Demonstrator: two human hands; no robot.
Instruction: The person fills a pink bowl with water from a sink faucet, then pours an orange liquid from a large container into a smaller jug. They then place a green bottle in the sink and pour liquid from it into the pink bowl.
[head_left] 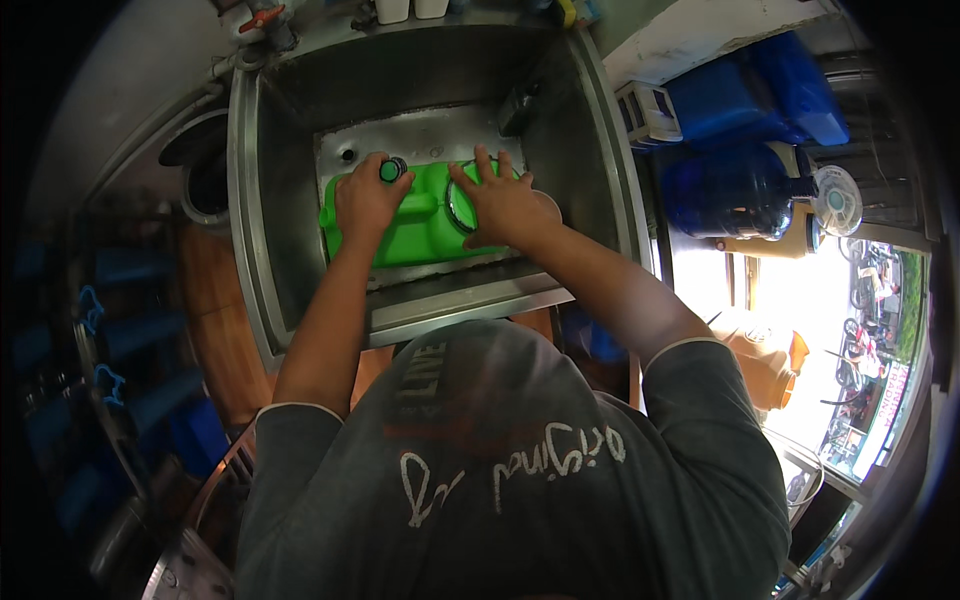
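Note:
A bright green plastic jerrycan [420, 247] lies in the deep steel sink [562, 130], with its moulded handle [415, 204] showing between my hands. My left hand [366, 201] is closed at the left end of the can, thumb and fingers around a small round cap [390, 170] with a dark rim. Over on the right, my right hand [500, 205] lies open with its fingers spread across a large round lid [460, 212] edged by a dark ring. That hand covers much of the lid.
A dark bottle-like object [519, 108] stands in the sink's far right corner. Beyond the back edge is a tap with an orange handle [262, 19]. Blue water containers [728, 190] crowd the right side. A dark round bin [206, 178] stands left of the sink.

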